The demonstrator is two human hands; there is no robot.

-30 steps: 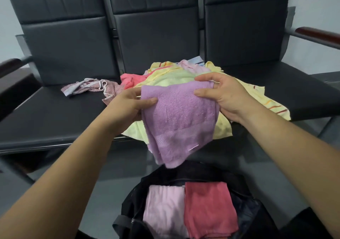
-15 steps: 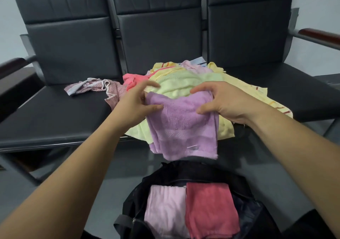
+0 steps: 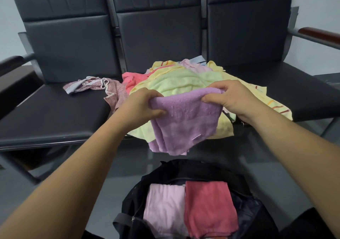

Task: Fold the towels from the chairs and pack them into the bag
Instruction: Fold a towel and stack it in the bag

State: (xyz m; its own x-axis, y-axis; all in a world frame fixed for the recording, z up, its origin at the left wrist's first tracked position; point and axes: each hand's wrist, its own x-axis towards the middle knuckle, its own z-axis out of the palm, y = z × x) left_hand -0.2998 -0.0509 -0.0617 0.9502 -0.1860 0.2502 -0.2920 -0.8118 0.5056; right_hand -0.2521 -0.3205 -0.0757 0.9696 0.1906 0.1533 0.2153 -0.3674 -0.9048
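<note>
Head view: left hand [image 3: 141, 106], right hand [image 3: 230, 98] grip purple towel [image 3: 184, 120]; towel pile [image 3: 176, 82] behind, bag [image 3: 202, 170] nearer.

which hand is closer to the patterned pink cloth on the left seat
Left. The left hand grips the purple towel just right of the patterned cloth; the right hand holds the towel's other end, farther across the pile.

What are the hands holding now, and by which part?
The purple towel, by its top edge: the left hand grips the left end, the right hand the right end; the rest hangs down.
</note>
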